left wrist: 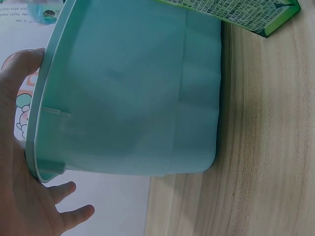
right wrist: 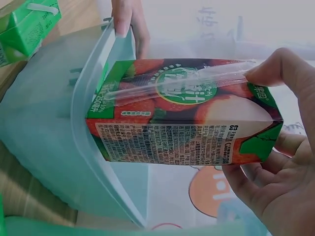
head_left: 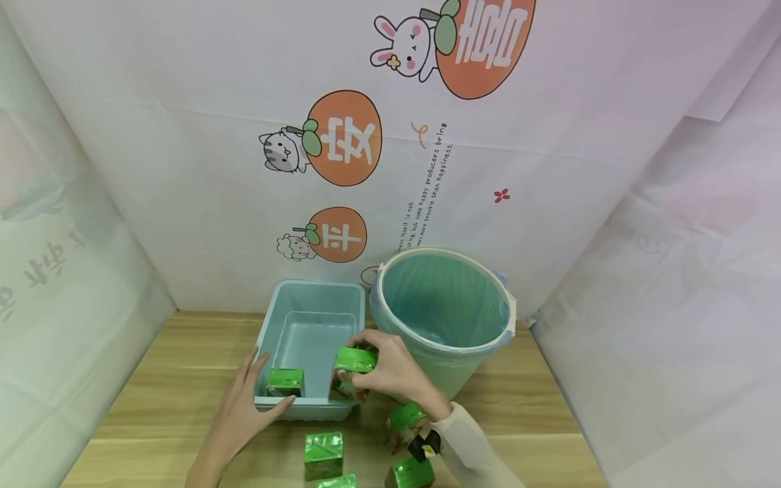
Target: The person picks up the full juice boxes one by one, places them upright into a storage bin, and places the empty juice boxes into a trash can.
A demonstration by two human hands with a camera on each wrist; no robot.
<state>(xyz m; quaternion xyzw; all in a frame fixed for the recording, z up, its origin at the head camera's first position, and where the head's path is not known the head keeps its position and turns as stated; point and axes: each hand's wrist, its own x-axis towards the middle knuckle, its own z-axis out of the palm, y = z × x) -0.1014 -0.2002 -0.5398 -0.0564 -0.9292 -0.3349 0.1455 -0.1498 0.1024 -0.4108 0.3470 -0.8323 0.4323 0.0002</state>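
My right hand (head_left: 393, 369) grips a juice box (right wrist: 187, 110) at one end, thumb on the straw side and fingers underneath. The box is green with red apple pictures and a straw in clear wrap. Its far end reaches over the rim of a light-blue plastic bin (head_left: 317, 339), near the front right corner. Another green juice box (head_left: 285, 381) sits inside the bin at the front left. My left hand (head_left: 241, 407) holds the bin's front left corner, thumb over the front rim and fingers at the left rim; two fingers stretch past the corner in the left wrist view.
A tall pale-green bucket (head_left: 439, 359) with a liner stands right of the bin. In front on the wooden table (head_left: 140, 400) are several more juice boxes, including one box (head_left: 324, 455) before the bin and one (head_left: 407, 421) below my right wrist. A printed cloth (head_left: 232, 203) rises behind.
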